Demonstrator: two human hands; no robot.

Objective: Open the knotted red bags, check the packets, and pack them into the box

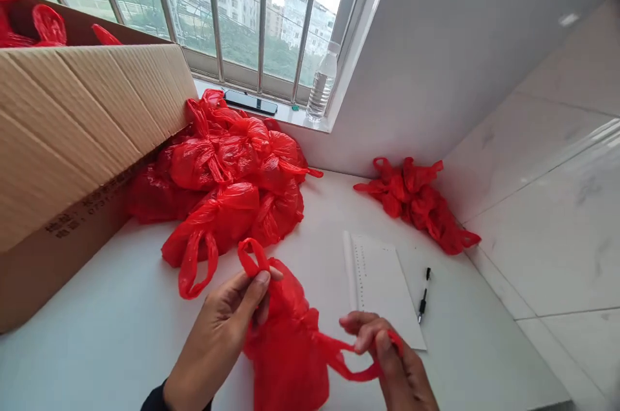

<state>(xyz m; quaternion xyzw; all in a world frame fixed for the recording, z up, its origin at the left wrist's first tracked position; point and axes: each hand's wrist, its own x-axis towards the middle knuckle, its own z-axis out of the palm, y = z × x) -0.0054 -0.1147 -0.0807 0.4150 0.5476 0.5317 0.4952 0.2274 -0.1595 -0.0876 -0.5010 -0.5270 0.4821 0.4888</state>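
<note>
A red plastic bag (290, 359) lies in front of me on the white table, its middle bunched together. My left hand (232, 314) pinches one of its loop handles between thumb and fingers. Out to the right, the other handle is stretched sideways, and my right hand (387, 353) has its fingers closed on it. What the bag contains is hidden by the red plastic. Just beyond my left hand sits a heap of tied red plastic bags (237, 165), one with its loop handle hanging toward me.
A cardboard box (92, 120) with more red bags stands at left. Crumpled red bags (421, 204) lie by the right wall. A notebook (382, 282) and pen (424, 295) rest on the table (465, 333). The barred window's sill holds a phone (250, 102) and bottle (322, 84).
</note>
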